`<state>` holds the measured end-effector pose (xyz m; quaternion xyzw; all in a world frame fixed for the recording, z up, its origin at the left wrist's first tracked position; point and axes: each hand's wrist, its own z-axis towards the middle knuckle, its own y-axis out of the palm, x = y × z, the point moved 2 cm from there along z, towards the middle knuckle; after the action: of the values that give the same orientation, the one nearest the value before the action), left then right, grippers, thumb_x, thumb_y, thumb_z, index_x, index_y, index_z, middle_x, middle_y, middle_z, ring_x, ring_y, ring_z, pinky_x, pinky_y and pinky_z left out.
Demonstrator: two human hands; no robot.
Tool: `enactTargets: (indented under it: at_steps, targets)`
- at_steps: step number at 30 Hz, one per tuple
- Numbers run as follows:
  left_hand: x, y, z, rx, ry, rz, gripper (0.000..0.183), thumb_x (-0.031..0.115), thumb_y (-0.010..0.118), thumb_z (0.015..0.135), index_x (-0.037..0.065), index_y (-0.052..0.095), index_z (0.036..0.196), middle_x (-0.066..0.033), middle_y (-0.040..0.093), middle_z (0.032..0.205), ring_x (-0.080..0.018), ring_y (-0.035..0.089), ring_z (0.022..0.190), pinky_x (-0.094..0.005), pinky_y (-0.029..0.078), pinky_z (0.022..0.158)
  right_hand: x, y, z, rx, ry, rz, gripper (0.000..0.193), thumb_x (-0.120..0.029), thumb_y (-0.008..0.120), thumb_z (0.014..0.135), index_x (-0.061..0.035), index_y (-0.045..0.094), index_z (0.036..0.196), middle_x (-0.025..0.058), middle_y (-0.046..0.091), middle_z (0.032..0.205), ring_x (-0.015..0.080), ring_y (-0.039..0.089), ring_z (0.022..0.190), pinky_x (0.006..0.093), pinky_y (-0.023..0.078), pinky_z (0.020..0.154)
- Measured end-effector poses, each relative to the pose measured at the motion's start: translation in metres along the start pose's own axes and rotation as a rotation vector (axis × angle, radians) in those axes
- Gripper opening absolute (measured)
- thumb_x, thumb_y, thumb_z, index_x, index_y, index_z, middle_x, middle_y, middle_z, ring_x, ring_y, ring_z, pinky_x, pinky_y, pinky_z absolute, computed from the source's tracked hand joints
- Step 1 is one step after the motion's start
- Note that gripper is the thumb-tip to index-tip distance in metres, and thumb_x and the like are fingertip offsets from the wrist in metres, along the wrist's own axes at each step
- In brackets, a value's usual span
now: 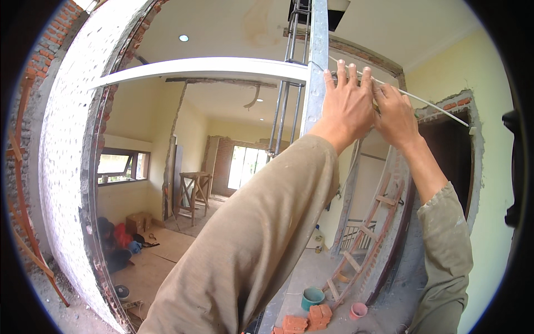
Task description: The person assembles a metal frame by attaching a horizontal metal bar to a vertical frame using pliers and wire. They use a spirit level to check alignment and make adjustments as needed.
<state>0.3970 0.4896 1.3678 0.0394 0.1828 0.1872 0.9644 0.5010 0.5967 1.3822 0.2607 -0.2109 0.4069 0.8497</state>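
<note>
My left hand (346, 106) reaches up to a grey metal post (318, 72). Its fingers are stretched out and rest at the post's right edge. Close beside it, my right hand (396, 116) has its fingers curled in; what they close around is mostly hidden behind the hands. A thin white rod or cable (439, 106) slants from behind my fingers down to the doorway at the right. Left of the post, a white horizontal bar (206, 67) meets it. Behind the post stands a cage of steel reinforcing bars (285, 111).
Below on the floor are a green bucket (313, 299), orange bricks (319, 317) and a pink bucket (359, 310). A wooden ladder (361, 245) leans beside a dark doorway (445, 161). At lower left, a person (119, 245) is low on the floor near a rough white wall edge (69, 167).
</note>
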Motion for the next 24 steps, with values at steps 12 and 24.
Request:
enactTargets:
  at_steps: [12, 24]
  targets:
    - [-0.06, -0.041, -0.051, 0.188, -0.007, 0.06, 0.058, 0.031, 0.074, 0.084, -0.006, 0.061, 0.126, -0.024, 0.067, 0.123, -0.0436, 0.049, 0.131, -0.048, 0.036, 0.113, 0.009, -0.003, 0.014, -0.269, -0.043, 0.015, 0.058, -0.034, 0.059, 0.099, 0.0043, 0.049, 0.141, 0.025, 0.065, 0.117, 0.0412, 0.065, 0.106, 0.049, 0.054, 0.089]
    - [-0.091, -0.041, -0.041, -0.257, -0.479, -0.324, 0.058, 0.045, 0.08, 0.08, -0.011, 0.071, 0.092, -0.0288, 0.072, 0.091, -0.0407, 0.071, 0.093, -0.047, 0.055, 0.084, -0.004, -0.003, 0.001, -0.189, 0.076, -0.185, 0.055, -0.042, 0.053, 0.102, -0.0105, 0.049, 0.147, 0.013, 0.064, 0.117, 0.0309, 0.062, 0.111, 0.0485, 0.051, 0.089]
